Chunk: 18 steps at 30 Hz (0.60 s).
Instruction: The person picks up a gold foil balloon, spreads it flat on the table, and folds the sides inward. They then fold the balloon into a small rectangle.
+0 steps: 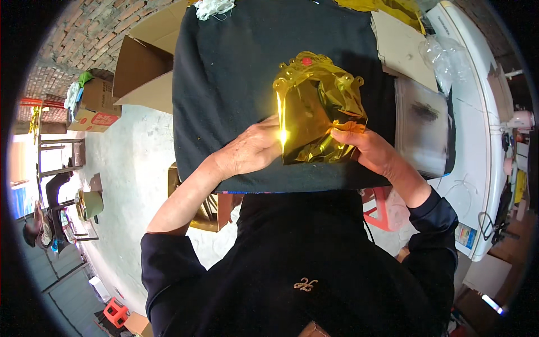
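Observation:
A shiny gold foil crown (306,112), crumpled on its right side, is held above the black-covered table (236,67). Small round knobs and a red spot line its far edge. At the crown's left edge is my left hand (252,145), closed against the foil, its fingertips hidden behind it. My right hand (373,150) grips the near right corner, thumb on top of the foil and the other fingers underneath.
A stack of clear plastic bags (421,132) lies right of the crown, near flat cardboard (401,50). White threads (213,8) sit at the table's far left. An open cardboard box (143,73) stands left, a white appliance (471,118) right, and a red stool (377,210) below the table edge.

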Tool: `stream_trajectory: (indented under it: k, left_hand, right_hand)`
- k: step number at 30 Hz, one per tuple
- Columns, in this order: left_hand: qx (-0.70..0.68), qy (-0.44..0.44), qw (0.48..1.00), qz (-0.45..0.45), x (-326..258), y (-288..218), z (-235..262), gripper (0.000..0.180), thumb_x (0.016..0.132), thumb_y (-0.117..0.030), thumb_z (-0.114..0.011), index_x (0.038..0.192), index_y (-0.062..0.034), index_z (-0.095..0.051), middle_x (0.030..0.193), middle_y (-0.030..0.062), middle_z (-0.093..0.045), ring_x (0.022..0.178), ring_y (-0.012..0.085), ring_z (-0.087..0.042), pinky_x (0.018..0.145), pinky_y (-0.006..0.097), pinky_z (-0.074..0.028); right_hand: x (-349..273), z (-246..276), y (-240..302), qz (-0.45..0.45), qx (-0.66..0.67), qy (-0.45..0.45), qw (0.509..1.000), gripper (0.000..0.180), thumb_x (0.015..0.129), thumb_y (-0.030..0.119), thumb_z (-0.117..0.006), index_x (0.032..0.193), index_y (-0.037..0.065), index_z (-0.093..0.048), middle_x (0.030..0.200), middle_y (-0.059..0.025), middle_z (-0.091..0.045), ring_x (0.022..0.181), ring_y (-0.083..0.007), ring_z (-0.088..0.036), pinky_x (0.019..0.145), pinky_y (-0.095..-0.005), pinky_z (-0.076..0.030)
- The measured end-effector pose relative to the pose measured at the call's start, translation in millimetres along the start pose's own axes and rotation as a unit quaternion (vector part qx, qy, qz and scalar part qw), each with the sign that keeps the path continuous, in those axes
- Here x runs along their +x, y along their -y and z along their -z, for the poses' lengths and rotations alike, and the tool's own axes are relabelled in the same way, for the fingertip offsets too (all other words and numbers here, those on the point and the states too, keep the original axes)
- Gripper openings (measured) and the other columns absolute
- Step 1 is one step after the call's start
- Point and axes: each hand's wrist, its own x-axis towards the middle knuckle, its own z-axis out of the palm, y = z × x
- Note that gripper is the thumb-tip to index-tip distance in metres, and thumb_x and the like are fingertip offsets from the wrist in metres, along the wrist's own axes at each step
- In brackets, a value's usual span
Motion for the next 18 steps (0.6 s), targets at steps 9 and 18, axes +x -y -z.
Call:
stream_trajectory:
  k: [9,18]
  left_hand:
    - [0.056,-0.039,0.997,0.030,-22.5,-25.2,7.0,0.053,0.092,-0.036,-0.079,0.125,0.0040,-0.068,0.134,0.0190,-0.065,0.137,0.0362,-0.053,0.117,0.047,-0.036]
    - [0.168,-0.139,0.976,0.016,-22.6,-16.5,-22.4,0.020,0.086,-0.016,-0.084,0.092,0.0001,-0.075,0.111,0.0112,-0.072,0.114,0.0291,-0.063,0.098,0.041,-0.044]
  right_hand:
    - [2.1,-2.0,10.5,-0.025,0.022,-0.019,0.999,0.043,0.103,0.021,-0.069,0.142,0.007,-0.059,0.132,-0.0036,-0.068,0.121,-0.0169,-0.065,0.106,-0.0368,-0.051]
    - [5.3,-3.1,14.4,-0.016,0.039,-0.008,0.999,0.043,0.103,0.021,-0.069,0.142,0.006,-0.059,0.135,-0.0045,-0.067,0.123,-0.0174,-0.065,0.107,-0.0378,-0.051]
